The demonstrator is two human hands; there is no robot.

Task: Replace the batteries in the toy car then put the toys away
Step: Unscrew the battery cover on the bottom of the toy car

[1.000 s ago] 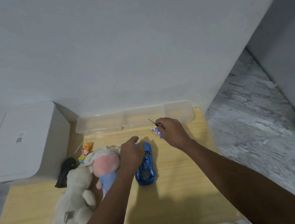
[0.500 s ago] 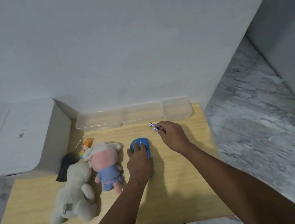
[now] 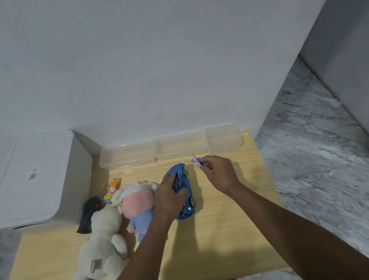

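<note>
Car [image 3: 185,188], tilted on its side, on table [image 3: 220,243].
Left hand [image 3: 167,197] fingers curled over car; right hand [image 3: 219,172] pinches thin tool [image 3: 197,158] beside batteries [image 3: 194,160].

Left hand [image 3: 170,197] curled, palm down, gripping; right hand [image 3: 218,171] pinching, fingertips forward; both arms extended.
</note>
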